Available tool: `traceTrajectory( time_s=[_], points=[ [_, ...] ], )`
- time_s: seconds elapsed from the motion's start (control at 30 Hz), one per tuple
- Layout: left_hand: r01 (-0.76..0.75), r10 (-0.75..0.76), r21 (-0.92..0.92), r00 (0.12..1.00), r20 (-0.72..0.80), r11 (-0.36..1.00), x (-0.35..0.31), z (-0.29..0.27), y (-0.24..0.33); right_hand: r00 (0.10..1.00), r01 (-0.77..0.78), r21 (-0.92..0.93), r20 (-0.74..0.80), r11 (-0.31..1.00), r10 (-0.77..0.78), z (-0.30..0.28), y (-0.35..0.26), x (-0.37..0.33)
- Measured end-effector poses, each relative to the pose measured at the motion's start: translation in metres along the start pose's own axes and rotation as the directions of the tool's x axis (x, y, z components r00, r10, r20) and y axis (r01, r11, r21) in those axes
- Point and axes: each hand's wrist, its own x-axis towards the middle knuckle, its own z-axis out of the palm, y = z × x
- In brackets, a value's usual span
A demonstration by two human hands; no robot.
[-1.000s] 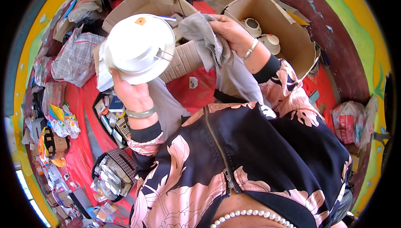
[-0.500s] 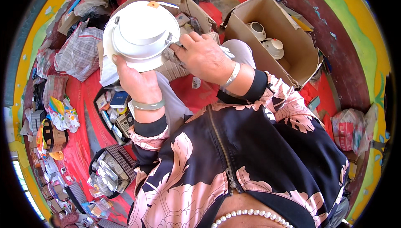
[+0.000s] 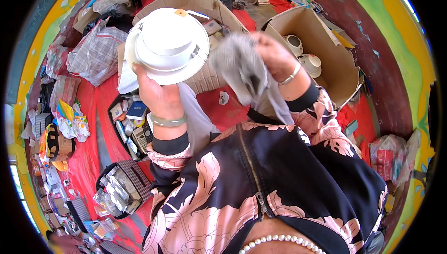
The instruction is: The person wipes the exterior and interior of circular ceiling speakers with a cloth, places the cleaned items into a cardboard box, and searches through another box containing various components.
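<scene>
Grasping the near rim of a white, round, stepped fixture (image 3: 167, 33), the L hand (image 3: 160, 95) has its thumb at the edge; its other fingers are largely hidden underneath. The fixture is at upper L of centre, held up w/ its narrower part facing the camera; a metal clip (image 3: 195, 51) shows at its R side & a small orange patch (image 3: 180, 13) near its far edge. R hand (image 3: 277, 58) closed on a bunched grey cloth (image 3: 240, 65), blurred, which hangs toward the person's lap just R of the fixture; whether cloth & fixture touch can't be told. Beyond both, an open cardboard carton (image 3: 207, 76) w/ mixed small items, partly hidden by the fixture. To the R, a 2nd open carton (image 3: 337, 51) holds two white round pieces (image 3: 311, 65), near each other at its L side. Lower L, on red sheeting (image 3: 91, 137): a dark tray w/ a blue booklet (image 3: 137, 109) & a calculator-like device (image 3: 142, 136), then a checked container (image 3: 132, 175) of clear plastic packs. Upper L: a plaid bag (image 3: 98, 54).
</scene>
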Motion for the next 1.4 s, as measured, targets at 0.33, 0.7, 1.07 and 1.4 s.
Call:
traceTrajectory(
  time_s=[0.33,0.7,1.07,1.4],
  points=[
    [-0.030,0.024,0.170,0.999,0.034,0.985,-0.018,0.024,-0.021,0.784,0.283,-0.923,0.067,0.259,-0.618,0.046,-0.024,0.082],
    [0.035,-0.035,0.152,0.999,0.001,0.988,-0.017,0.018,-0.016,0.716,0.365,-0.853,0.513,-0.372,-0.473,0.078,0.007,0.061],
    [-0.044,0.053,0.114,0.995,-0.081,0.993,0.000,0.004,0.002,0.927,0.207,-0.948,0.269,-0.241,-0.262,0.029,0.032,0.004],
    [0.055,-0.049,0.063,0.994,-0.095,0.996,-0.001,0.004,0.004,0.780,0.266,-0.638,-0.298,0.723,-0.550,0.023,-0.031,0.024]
  ],
)
